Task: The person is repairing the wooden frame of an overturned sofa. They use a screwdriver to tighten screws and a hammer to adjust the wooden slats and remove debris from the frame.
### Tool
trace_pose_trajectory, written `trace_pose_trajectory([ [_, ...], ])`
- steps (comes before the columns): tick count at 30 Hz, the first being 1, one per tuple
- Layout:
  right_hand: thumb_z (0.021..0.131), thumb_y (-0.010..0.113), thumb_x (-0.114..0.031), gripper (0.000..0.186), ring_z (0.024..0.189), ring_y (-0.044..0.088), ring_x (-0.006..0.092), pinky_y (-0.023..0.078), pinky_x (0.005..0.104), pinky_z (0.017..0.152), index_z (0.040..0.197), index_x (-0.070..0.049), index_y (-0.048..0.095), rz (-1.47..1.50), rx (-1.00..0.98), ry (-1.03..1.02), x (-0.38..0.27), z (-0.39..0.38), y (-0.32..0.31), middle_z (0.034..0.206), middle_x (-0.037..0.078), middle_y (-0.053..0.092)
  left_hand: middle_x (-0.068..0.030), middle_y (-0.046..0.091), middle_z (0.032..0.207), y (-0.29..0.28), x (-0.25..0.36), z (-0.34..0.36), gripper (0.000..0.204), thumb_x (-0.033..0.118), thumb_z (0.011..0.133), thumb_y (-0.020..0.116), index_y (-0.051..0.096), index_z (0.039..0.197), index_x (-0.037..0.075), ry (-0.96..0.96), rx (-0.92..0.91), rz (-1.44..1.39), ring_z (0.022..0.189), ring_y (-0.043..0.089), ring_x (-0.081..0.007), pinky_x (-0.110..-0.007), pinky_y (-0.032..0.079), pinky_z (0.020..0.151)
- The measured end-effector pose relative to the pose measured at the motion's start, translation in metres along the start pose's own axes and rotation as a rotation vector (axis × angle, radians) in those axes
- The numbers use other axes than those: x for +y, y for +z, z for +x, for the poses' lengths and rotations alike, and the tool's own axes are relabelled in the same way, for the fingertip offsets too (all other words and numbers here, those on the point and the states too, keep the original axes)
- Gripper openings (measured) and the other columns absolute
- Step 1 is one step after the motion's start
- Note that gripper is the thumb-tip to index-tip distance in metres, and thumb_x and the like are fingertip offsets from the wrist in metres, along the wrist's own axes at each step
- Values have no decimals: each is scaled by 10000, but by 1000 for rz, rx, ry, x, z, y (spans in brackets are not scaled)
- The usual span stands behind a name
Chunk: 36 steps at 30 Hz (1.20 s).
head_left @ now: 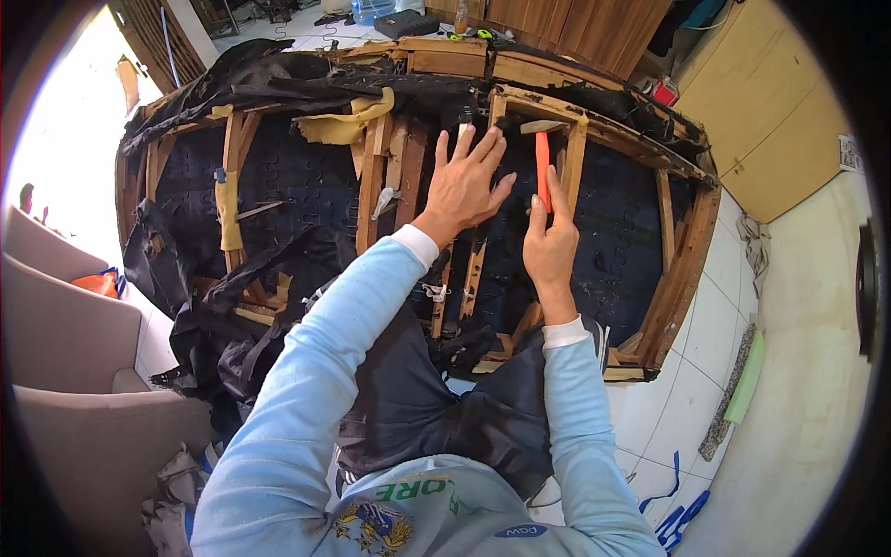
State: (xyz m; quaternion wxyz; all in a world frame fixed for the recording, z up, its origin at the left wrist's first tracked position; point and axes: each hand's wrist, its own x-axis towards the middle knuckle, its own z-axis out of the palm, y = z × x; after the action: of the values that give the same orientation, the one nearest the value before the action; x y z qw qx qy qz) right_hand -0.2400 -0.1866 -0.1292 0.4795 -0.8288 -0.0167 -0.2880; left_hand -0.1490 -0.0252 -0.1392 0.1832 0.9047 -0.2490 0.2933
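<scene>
In front of me lies a stripped sofa frame [689, 269] of bare wood, with dark lining and torn black fabric [200, 316] hanging from it. My right hand [550, 246] grips a hammer [544, 167] by its orange-red handle, and the metal head is beside an upright wooden slat [575, 158]. My left hand [464, 181] is spread over the middle slats with its fingers stretched out, pointing to the far rail. Whether its palm rests on the wood is hidden. Left of it, a scrap of yellow foam [339, 125] clings to the frame.
Grey upholstered seats [83, 316] stand at the left. A plywood panel [780, 111] leans at the far right. Blue straps [682, 520] and a green strip [745, 376] lie on the white tiles. A black case [406, 24] sits beyond the frame.
</scene>
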Motion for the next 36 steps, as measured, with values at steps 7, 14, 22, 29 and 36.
trace_pose_trajectory([
  [7, 1126, 593, -117, 517, 846, 752, 248, 598, 366, 828, 1639, -79, 552, 75, 10, 71, 8, -7, 2, 1306, 192, 765, -93, 683, 1388, 4, 3, 4, 382, 312, 973, 779, 742, 1306, 129, -122, 159, -208, 1364, 573, -370, -552, 407, 1153],
  [14, 1098, 609, -115, 587, 938, 743, 298, 587, 408, 873, 1668, -51, 487, 129, -30, 384, 40, -45, 2, 1248, 242, 731, -65, 684, 1234, 6, -11, 50, 382, 385, 892, 841, 764, 1201, 174, -75, 199, -26, 1201, 613, -338, -514, 445, 1032],
  [22, 1081, 630, -139, 591, 1100, 735, 472, 553, 508, 1006, 1659, -128, 505, -131, -228, 440, 33, -59, 3, 1310, 278, 738, -21, 724, 1193, -13, -8, 118, 205, 404, 889, 844, 866, 1015, 244, 137, -239, 465, 1167, 674, -288, -485, 493, 981],
  [29, 1066, 647, -140, 590, 1281, 652, 502, 523, 509, 1090, 1642, -116, 521, -82, -181, 398, 42, -49, -7, 1432, 286, 680, -24, 729, 1136, -27, -26, 152, 254, 434, 985, 768, 846, 1018, 195, 430, -494, 395, 1115, 729, -253, -477, 529, 965],
  [36, 1074, 577, -130, 607, 1197, 688, 538, 542, 577, 1048, 1661, -62, 439, -86, -353, 543, 28, -34, -12, 1306, 356, 713, -64, 686, 1125, -35, -41, 167, 330, 437, 997, 781, 743, 1035, 112, 503, -613, 256, 1112, 707, -299, -480, 528, 967],
])
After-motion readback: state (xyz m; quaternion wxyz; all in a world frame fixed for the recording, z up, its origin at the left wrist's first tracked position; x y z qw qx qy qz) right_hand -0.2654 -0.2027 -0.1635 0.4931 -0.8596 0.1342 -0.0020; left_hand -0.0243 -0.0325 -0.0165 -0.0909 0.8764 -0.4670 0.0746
